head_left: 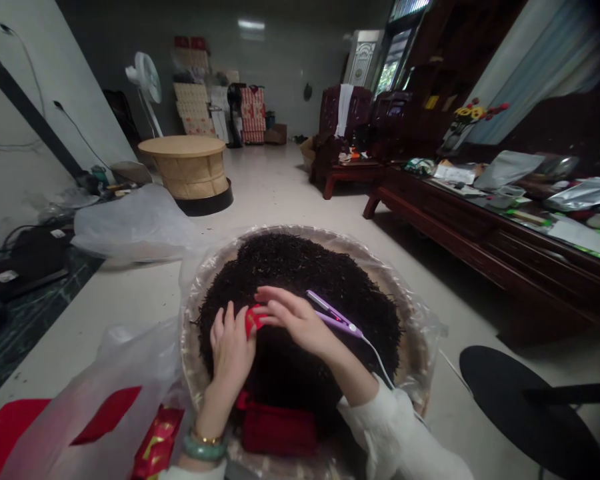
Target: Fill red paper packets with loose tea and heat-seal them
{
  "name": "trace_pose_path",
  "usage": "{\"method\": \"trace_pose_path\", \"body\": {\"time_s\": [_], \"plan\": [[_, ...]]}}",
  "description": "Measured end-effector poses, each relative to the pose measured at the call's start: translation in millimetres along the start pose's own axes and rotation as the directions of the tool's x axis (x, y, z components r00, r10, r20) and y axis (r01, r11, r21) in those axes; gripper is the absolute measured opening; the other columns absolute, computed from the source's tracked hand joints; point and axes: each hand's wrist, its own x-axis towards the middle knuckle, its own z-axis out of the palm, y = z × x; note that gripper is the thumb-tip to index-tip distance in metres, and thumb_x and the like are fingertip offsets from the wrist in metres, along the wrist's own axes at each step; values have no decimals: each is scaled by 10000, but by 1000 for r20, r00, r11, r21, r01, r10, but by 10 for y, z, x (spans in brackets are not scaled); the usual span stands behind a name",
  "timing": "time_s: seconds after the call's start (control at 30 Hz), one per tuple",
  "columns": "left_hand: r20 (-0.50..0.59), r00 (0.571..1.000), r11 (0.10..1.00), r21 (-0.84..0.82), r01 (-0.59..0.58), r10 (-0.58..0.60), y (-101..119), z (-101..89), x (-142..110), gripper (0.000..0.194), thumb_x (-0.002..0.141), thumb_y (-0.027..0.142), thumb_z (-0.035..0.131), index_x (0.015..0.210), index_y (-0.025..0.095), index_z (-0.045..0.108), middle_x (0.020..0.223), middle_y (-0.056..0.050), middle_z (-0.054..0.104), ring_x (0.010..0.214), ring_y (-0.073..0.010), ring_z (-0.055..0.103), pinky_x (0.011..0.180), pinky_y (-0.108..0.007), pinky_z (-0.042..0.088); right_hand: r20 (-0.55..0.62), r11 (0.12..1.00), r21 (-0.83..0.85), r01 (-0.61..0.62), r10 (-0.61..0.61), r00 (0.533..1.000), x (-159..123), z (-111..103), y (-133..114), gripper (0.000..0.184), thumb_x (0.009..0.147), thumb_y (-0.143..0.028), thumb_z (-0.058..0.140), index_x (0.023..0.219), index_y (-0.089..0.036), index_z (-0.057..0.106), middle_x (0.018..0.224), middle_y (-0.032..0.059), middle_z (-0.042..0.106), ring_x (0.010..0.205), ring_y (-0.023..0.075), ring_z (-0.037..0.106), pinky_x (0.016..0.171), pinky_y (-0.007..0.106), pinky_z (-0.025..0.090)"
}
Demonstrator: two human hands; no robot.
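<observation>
A small red packet [253,322] is held between my two hands above a heap of dark, dry tea leaves [300,267]. My left hand [233,347] grips its left side by the thumb and forefinger, the other fingers pointing up. From the right, the fingertips of my right hand [295,321] close on the packet's other edge, while its upper fingers stretch out over the leaves. A purple hair straightener [337,319] lies on the leaves just beyond my right wrist, jaws apart, its white cord running toward me. A dark red pouch-like bundle [279,430] rests at the near side.
The leaves fill a round basket [420,347] lined with clear plastic. Red packaging [160,440] and a plastic bag [115,360] lie at left. A black round base [525,407] stands at right. Further off are a round table [183,147] and a long dark wooden table [460,227].
</observation>
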Motion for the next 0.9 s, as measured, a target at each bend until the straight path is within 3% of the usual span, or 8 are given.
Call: {"method": "trace_pose_path", "body": {"time_s": [0.07, 0.13, 0.27, 0.43, 0.6, 0.7, 0.8, 0.9], "plan": [[36, 999, 989, 149, -15, 10, -69, -50, 57, 400, 831, 246, 541, 1212, 132, 578, 1251, -199, 591, 1131, -365, 519, 961, -537, 367, -84, 976, -209, -68, 52, 995, 33, -162, 190, 357, 908, -384, 463, 1154, -162, 596, 1078, 112, 668, 951, 204, 661, 820, 378, 544], [85, 996, 981, 193, -13, -4, -109, -77, 87, 437, 816, 275, 567, 1232, 142, 566, 1132, -170, 653, 993, -339, 581, 890, -499, 420, -115, 866, -494, -71, 16, 993, 36, -263, 371, 287, 879, -291, 528, 1115, -163, 627, 1073, 114, 675, 983, 224, 638, 876, 407, 507], [97, 995, 1000, -20, -7, 9, -97, -86, 97, 311, 818, 241, 532, 1093, 161, 653, 987, -122, 699, 910, -295, 616, 816, -413, 464, -82, 642, -766, -40, -36, 996, 4, -220, 602, 371, 833, -215, 602, 1189, -111, 591, 1055, 154, 672, 962, 260, 600, 877, 441, 480], [17, 989, 847, -514, 133, -145, 4, -62, 68, 140, 743, 274, 618, 839, 243, 714, 864, -37, 740, 782, -220, 663, 763, -310, 494, -64, 591, -802, 88, -231, 971, -43, -92, 648, 410, 853, -160, 548, 1263, -177, 533, 1100, 137, 629, 1005, 249, 558, 886, 438, 473], [82, 943, 639, -716, 281, -323, 89, -18, 58, 196, 647, 303, 697, 819, 211, 712, 733, -20, 728, 624, -176, 642, 619, -265, 509, -68, 618, -762, 194, -375, 925, -124, -118, 588, 349, 889, -150, 471, 1222, -222, 547, 1131, 114, 617, 1017, 228, 560, 895, 410, 474], [118, 947, 632, -720, 288, -298, 124, 1, 35, 206, 656, 305, 692, 834, 203, 709, 756, -29, 727, 663, -178, 655, 633, -261, 517, -131, 600, -785, 153, -403, 906, -141, -156, 538, 194, 883, -200, 521, 1051, -202, 618, 1017, 105, 618, 935, 226, 560, 825, 387, 489], [98, 968, 663, -711, 232, -233, 162, 0, 0, 222, 679, 312, 692, 877, 212, 704, 809, -37, 727, 717, -185, 661, 682, -266, 520, -143, 449, -889, 84, -449, 882, -138, -165, 506, 117, 859, -272, 581, 879, -179, 648, 939, 121, 565, 872, 246, 507, 717, 380, 473], [81, 981, 694, -697, 182, -176, 186, -20, -12, 253, 692, 296, 683, 936, 234, 707, 826, -28, 732, 735, -187, 661, 717, -273, 518, -38, 305, -945, 118, -461, 887, -140, -152, 497, 205, 912, -248, 484, 792, -182, 636, 828, 104, 545, 783, 229, 466, 646, 348, 431]]}}
